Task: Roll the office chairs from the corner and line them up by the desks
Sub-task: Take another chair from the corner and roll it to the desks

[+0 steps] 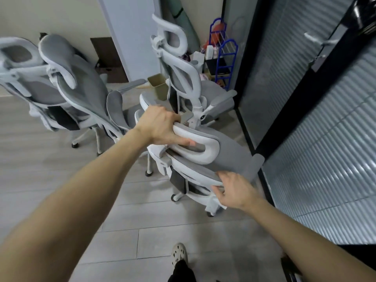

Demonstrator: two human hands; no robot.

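Several grey-and-white mesh office chairs stand in a corner. The nearest chair (230,151) faces away from me, its back towards my hands. My left hand (160,125) grips the white headrest (207,147) at its left end, fingers curled over the top and thumb underneath. My right hand (232,190) holds the right edge of the backrest, fingers curled around the white frame. Behind it stands another chair (183,78), and two more chairs (81,84) (20,64) stand to the left.
A dark-framed glass wall with blinds (305,119) runs close along the right. A blue wire rack (225,58) with clutter and a beige bin (157,84) fill the corner. Grey tiled floor (61,190) lies open on the near left. My shoe (178,254) is below.
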